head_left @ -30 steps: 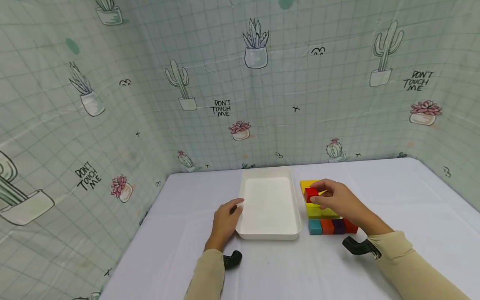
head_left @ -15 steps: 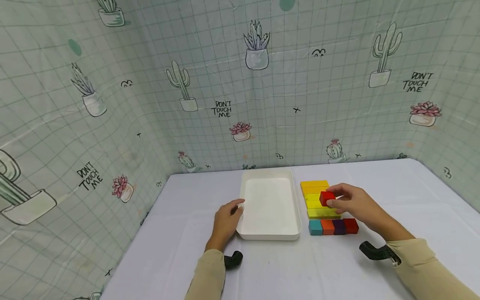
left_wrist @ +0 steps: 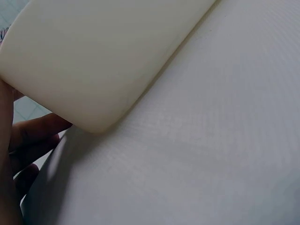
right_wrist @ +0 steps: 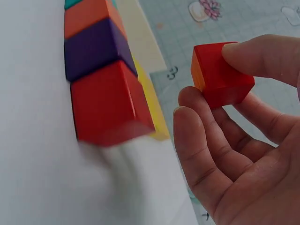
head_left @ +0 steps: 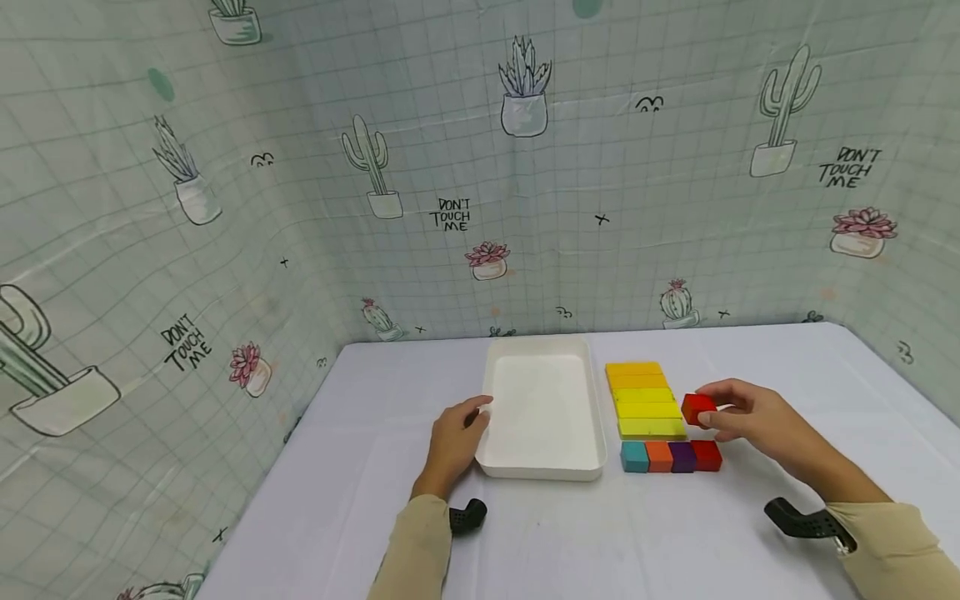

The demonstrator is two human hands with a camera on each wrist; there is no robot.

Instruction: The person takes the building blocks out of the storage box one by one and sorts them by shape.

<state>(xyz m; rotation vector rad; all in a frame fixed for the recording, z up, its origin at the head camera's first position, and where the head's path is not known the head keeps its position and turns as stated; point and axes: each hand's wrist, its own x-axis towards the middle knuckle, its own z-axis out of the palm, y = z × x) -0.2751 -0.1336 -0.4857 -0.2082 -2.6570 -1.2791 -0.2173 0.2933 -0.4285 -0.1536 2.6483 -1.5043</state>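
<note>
My right hand [head_left: 765, 421] pinches a small red cube [head_left: 697, 409] between thumb and fingertips, just right of the yellow blocks. In the right wrist view the thumb [right_wrist: 262, 61] presses one face of the cube, with fingers behind and below it. My left hand [head_left: 452, 437] rests with relaxed fingers against the left side of a white tray [head_left: 540, 472]. The left wrist view shows the fingers [left_wrist: 40, 129] by the tray's corner, their tips partly hidden behind its wall. Nothing lies in the tray.
Right of the tray, several flat yellow blocks [head_left: 648, 408] lie side by side. Before them runs a row of teal [head_left: 634, 457], orange [head_left: 659, 457], purple [head_left: 682, 457] and red [head_left: 707, 456] blocks. A patterned cloth [head_left: 555, 183] hangs behind the white table [head_left: 540, 550].
My right hand has carried the red cube from above the yellow blocks rightward, off to their right side. The left hand has stayed at the tray. The head view has shifted slightly.
</note>
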